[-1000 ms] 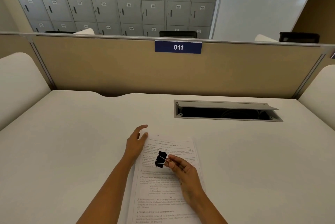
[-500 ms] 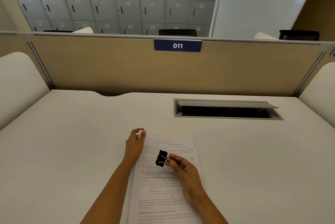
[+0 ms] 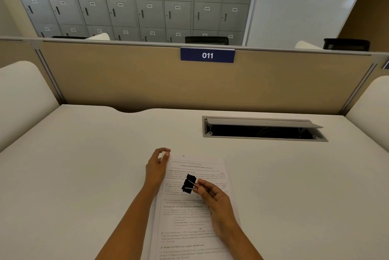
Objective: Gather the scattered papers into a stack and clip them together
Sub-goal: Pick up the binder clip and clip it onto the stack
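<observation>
A stack of printed papers [image 3: 212, 167] lies on the white desk in front of me, its near end running off the bottom of the view. My left hand [image 3: 156, 167] pinches the stack's far-left corner between thumb and fingers. My right hand [image 3: 214, 198] hovers over the middle of the page and pinches the wire handles of a black binder clip [image 3: 188, 184]. The clip's jaws point left toward the paper's left edge and hold no paper.
A white desk [image 3: 84, 175] spreads to both sides. An open grey cable slot [image 3: 263, 130] is sunk into the desk at the far right. A beige partition with a blue "011" sign [image 3: 207, 55] closes the far edge. White side panels flank the desk.
My left hand's fingers have curled onto the far-left corner of the stack and pinched it. My right hand with the clip has barely moved.
</observation>
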